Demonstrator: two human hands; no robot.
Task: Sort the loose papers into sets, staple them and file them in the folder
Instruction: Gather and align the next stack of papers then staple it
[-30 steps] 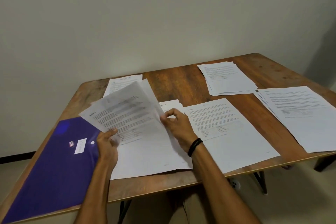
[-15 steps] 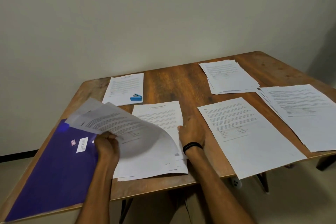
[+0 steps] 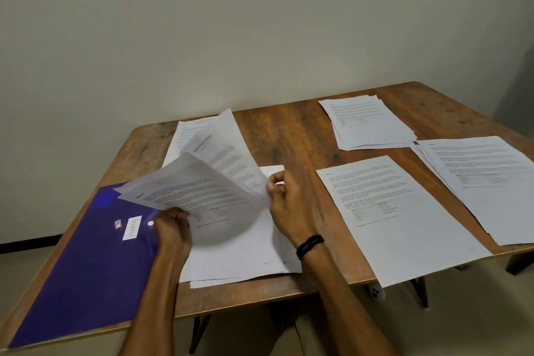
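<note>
A pile of loose printed papers (image 3: 239,257) lies at the front middle of the wooden table (image 3: 291,136). My left hand (image 3: 173,225) grips several lifted sheets (image 3: 187,191) by their left edge, bent up and over to the left. My right hand (image 3: 284,205) pinches the right edge of another lifted sheet (image 3: 228,153) from the same pile. A purple folder (image 3: 83,269) with a white label lies at the front left, partly under the lifted sheets. The stapler is hidden behind the raised paper.
Sorted papers lie in separate sets: one sheet (image 3: 398,217) right of the pile and overhanging the front edge, a stack (image 3: 485,179) at the far right, a stack (image 3: 367,121) at the back right, one sheet (image 3: 187,130) at the back left. A wall stands behind the table.
My right hand has lifted another sheet off the pile by its right edge; it now stands up and hides the blue stapler and the page below. My left hand keeps its bundle raised.
</note>
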